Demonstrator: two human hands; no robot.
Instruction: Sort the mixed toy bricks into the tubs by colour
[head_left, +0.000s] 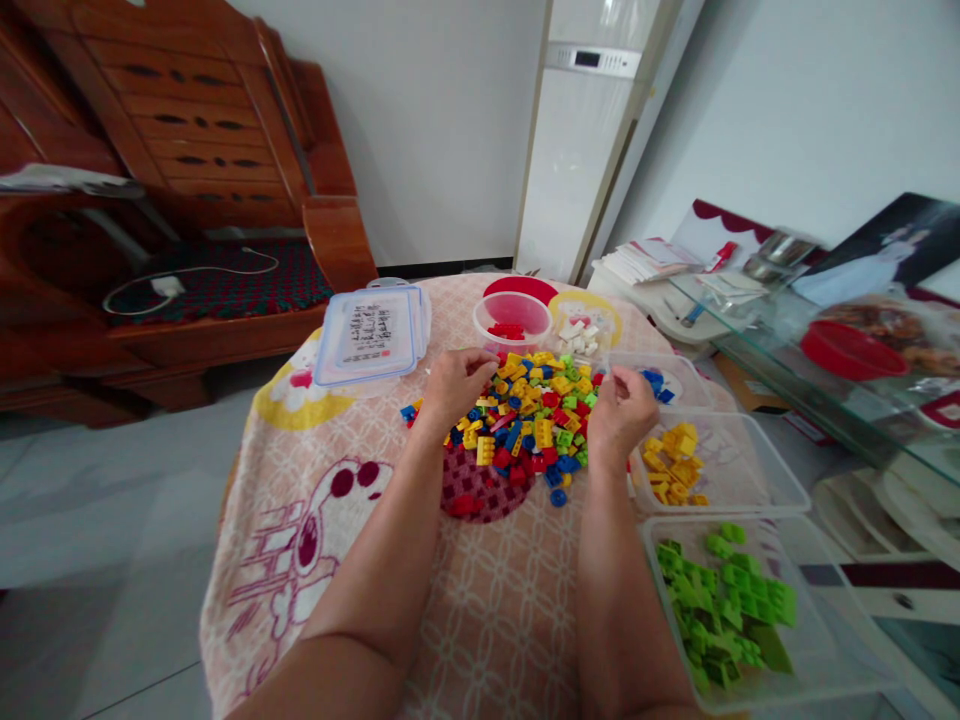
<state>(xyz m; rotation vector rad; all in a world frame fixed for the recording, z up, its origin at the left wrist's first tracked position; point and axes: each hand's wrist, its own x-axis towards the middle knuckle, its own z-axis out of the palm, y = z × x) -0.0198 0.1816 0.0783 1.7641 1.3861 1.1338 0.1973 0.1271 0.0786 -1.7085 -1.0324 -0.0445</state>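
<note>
Head view: multicoloured bricks (543, 432), heaped, seemingly plastic.

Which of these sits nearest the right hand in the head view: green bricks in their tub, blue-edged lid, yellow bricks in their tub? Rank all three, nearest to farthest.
From the right hand:
1. Yellow bricks: in the yellow tub, just to its right.
2. Green bricks: in the green tub, right side, closer to the camera.
3. Blue-edged lid: well off to the left.

Hands (459, 385) (622, 408): 2 | clear tubs (694, 388) (742, 465) (814, 640): 3 | pink tub (512, 308): 1 | heaped bricks (544, 433): dozens, seemingly (many hidden)
</note>
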